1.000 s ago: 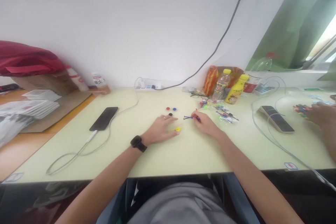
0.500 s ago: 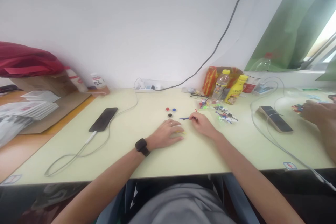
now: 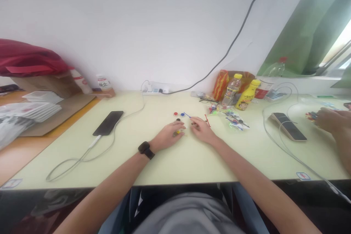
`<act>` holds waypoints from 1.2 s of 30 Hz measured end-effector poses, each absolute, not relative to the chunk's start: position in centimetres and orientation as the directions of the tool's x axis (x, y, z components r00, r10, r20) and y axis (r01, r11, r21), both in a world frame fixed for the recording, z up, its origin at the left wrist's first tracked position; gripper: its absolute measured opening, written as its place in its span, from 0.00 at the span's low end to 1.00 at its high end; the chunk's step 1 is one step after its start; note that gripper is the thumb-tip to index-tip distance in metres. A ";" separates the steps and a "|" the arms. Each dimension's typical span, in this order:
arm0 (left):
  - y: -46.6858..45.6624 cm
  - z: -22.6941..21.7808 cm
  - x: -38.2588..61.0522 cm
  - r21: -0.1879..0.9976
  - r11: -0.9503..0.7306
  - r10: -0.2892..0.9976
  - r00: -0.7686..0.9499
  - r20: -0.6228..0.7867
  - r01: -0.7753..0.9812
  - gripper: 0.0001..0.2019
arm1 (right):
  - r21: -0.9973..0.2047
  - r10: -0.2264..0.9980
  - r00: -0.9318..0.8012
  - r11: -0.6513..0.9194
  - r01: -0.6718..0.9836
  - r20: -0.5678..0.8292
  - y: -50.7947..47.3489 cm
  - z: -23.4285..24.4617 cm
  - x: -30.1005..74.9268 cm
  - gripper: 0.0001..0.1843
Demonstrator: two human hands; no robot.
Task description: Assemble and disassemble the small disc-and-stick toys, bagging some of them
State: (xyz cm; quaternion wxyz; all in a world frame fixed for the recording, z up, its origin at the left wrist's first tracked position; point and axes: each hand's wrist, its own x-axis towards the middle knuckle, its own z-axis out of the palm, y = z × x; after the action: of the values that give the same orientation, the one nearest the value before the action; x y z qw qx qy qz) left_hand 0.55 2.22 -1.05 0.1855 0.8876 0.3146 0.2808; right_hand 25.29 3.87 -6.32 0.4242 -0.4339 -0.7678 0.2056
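My left hand (image 3: 168, 136), a black watch (image 3: 146, 150) on its wrist, lies on the table with its fingers curled about a small yellow piece (image 3: 178, 131). My right hand (image 3: 202, 130) is closed on a thin blue plastic stick (image 3: 187, 115), whose far end points toward a blue disc (image 3: 182, 114). Beside that disc is a red disc (image 3: 176, 114). A black disc (image 3: 178, 119) sits just beyond my left fingers, partly covered. Just right of my right hand lies a thin red stick (image 3: 207, 120).
Clear bags of small plastic parts (image 3: 237, 121) lie at the right, before a yellow bottle (image 3: 247, 95) and a clear bottle (image 3: 231, 91). A phone (image 3: 108, 123) with its cable is at the left. Another person's hand (image 3: 330, 120) works at the far right, beyond a dark-topped device (image 3: 288, 127).
My right hand has moved left with the blue stick, now tilted toward the blue disc, leaving the red stick exposed. My left hand has drawn left and curled its fingers around the yellow piece.
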 end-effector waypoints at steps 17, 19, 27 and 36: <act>4.1 -1.4 -0.9 0.353 -0.647 0.759 0.526 0.385 0.676 0.06 | -0.660 0.844 -0.258 0.530 0.532 0.469 3.6 -5.7 24.8 0.22; 4.4 -1.3 -1.3 0.332 -0.606 0.787 0.482 0.386 0.723 0.06 | -0.660 0.842 -0.242 0.531 0.532 0.482 3.4 -5.2 24.8 0.18; 5.4 -1.4 -2.2 0.440 -0.564 0.821 0.418 0.388 0.699 0.10 | -0.655 0.836 -0.199 0.528 0.540 0.511 2.0 -2.6 26.3 0.07; 3.3 0.1 -0.6 0.343 -0.680 0.709 0.461 0.534 0.648 0.30 | -0.737 0.870 -0.139 0.478 0.478 0.474 1.5 -1.9 26.3 0.08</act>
State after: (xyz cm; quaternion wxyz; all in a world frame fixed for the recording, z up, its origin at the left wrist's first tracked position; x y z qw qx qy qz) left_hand -0.65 3.34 0.12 0.0453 0.8534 0.3974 0.3341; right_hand 26.28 1.52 -1.86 0.4630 -0.4651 -0.7242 0.2117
